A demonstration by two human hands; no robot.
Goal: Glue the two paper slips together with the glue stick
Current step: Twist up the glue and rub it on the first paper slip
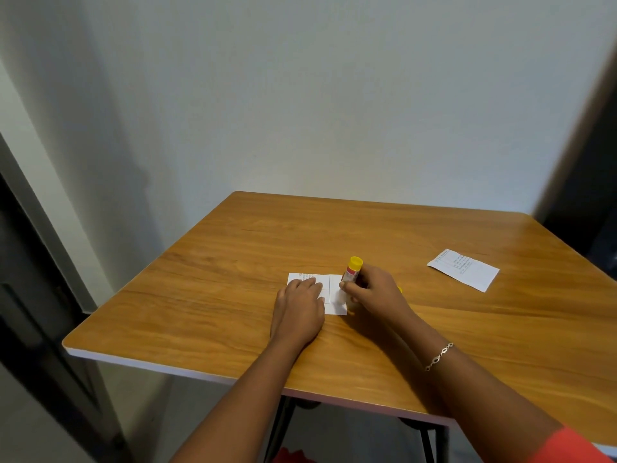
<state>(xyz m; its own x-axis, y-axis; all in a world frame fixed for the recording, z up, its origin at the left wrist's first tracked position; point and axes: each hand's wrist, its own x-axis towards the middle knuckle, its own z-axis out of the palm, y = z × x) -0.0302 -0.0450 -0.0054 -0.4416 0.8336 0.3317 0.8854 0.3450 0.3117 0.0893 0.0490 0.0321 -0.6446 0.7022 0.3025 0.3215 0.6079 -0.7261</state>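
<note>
Two hands: left hand (298, 312) flat on near slip (329, 289); right hand (375, 292) grips glue stick (352, 270); print illegible.

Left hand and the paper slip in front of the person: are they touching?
Touching. The head view shows the left hand lying flat on the paper slip, its fingers covering the slip's left part and pinning it to the table.

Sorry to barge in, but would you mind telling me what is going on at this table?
A person is gluing paper slips. The left hand lies flat on one slip on the wooden table, pinning it. The right hand holds a glue stick tilted, yellow end up, its lower end at that slip's right edge. The second slip lies apart, far right, not yet joined.
</note>
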